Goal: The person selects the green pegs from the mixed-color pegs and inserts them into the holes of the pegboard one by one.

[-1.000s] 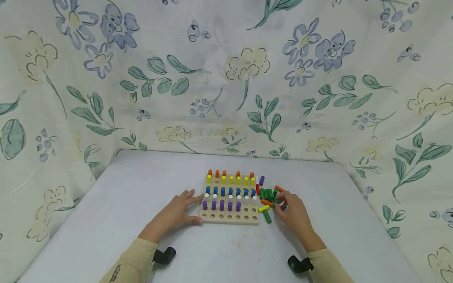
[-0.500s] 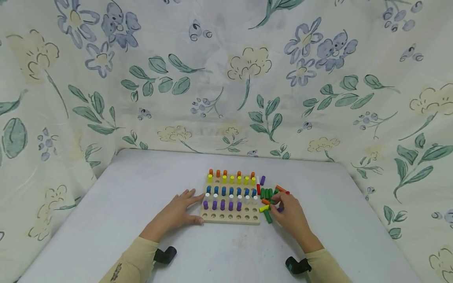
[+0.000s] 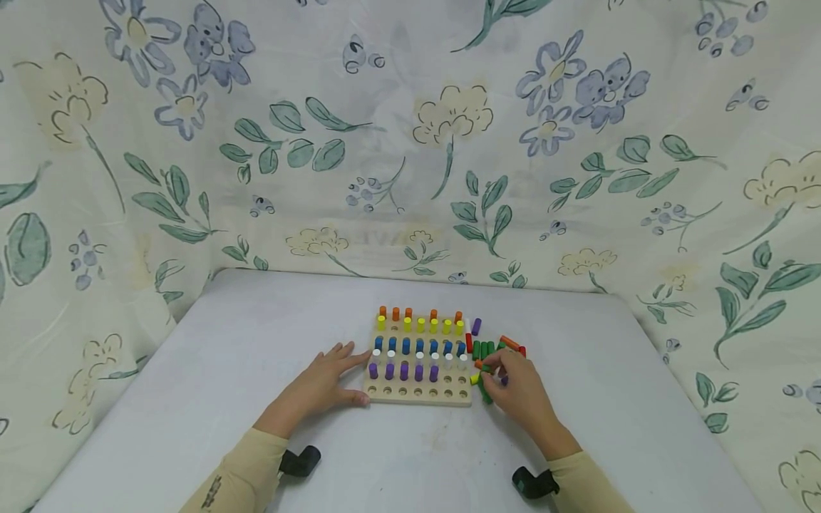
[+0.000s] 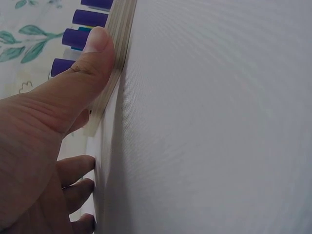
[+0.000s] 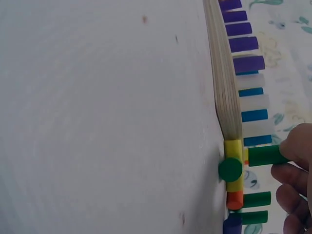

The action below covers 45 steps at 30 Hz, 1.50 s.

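Shows, at lower centre of the head view, a wooden pegboard with upright coloured pegs. Compare with half a second earlier: note a slight leftward shift of the right hand, towards the board, uncovering more of a red peg and hiding much of a yellow peg. Note the nearly closed pinch of thumb and fingers on a green peg, lower right of the right wrist view. Read, by judgement, as taken from the loose pegs but not yet in a hole. See also, left of the board, the left hand, fingers extended and spread, thumb and forefinger against the edge, gripping nothing. Note dark print on the left sleeve, lower left, too small to read.
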Tool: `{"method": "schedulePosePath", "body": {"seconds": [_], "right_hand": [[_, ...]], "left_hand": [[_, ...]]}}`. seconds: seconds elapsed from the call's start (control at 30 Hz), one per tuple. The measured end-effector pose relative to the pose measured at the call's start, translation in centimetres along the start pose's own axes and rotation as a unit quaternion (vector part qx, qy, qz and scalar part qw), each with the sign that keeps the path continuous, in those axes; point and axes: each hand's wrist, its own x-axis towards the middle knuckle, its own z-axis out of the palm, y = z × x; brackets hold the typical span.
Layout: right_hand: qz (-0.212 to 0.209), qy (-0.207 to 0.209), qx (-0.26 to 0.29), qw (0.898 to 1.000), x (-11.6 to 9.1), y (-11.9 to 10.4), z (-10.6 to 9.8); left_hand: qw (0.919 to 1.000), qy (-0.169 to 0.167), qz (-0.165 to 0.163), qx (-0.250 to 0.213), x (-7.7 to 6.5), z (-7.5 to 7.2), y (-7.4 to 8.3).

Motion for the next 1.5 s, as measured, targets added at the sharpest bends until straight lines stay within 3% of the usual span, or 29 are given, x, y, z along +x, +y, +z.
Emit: {"method": "schedulePosePath", "body": {"seconds": [0.13, 0.43, 1.1, 1.5], "right_hand": [[-0.017, 0.004, -0.003, 1.0, -0.1, -0.6, 0.1], [0.004, -0.02, 0.001, 1.0, -0.1, -1.6, 0.6], [-0.037, -0.025, 0.014, 0.999, 0.0, -2.9, 2.0], [-0.034, -0.046, 0.012, 0.998, 0.0, -4.4, 2.6]], "left_hand": [[1.0, -0.001, -0.002, -0.001, 0.1, 0.0, 0.0], [1.0, -0.004, -0.002, -0.002, 0.3, 0.1, -0.1], [0.9999, -0.01, -0.014, -0.002, 0.2, -0.2, 0.0], [0.9998, -0.009, -0.016, -0.006, 0.4, -0.1, -0.2]]}}
